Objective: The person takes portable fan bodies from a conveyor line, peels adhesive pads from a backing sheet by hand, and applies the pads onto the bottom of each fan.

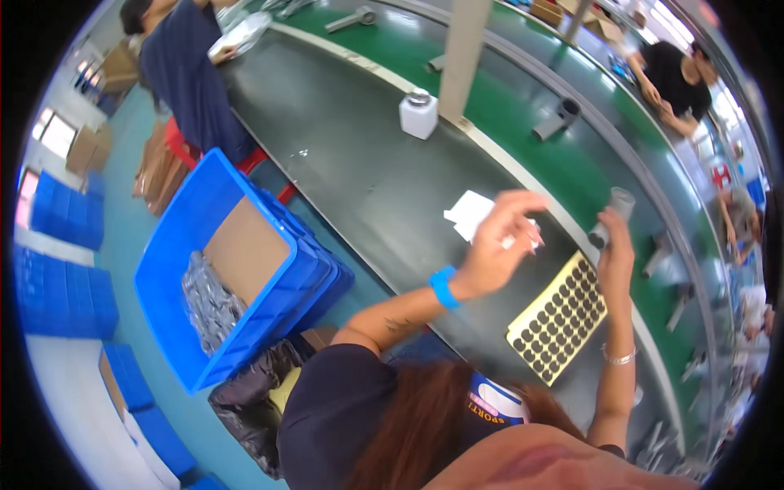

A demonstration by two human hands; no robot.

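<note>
My left hand (pixel 500 245), with a blue band at its wrist, hovers over the dark worktop with fingers bent together. Whether something small sits between its fingertips I cannot make out. Just beyond it lies a white sheet of paper (pixel 471 214), partly covered by the hand. My right hand (pixel 618 265) is closed around a short grey tube (pixel 622 202) above the worktop's far edge. Between my forearms lies a pale yellow sheet of round dark stickers (pixel 563 314), close beside the right wrist.
A white pump bottle (pixel 419 114) stands farther up the worktop (pixel 343 163). Past its pale rim runs a green conveyor (pixel 523 110) bearing grey tubes (pixel 557 120). A post (pixel 465 61) rises there. Blue crates (pixel 298 269) stand at left. Other people work at far left and right.
</note>
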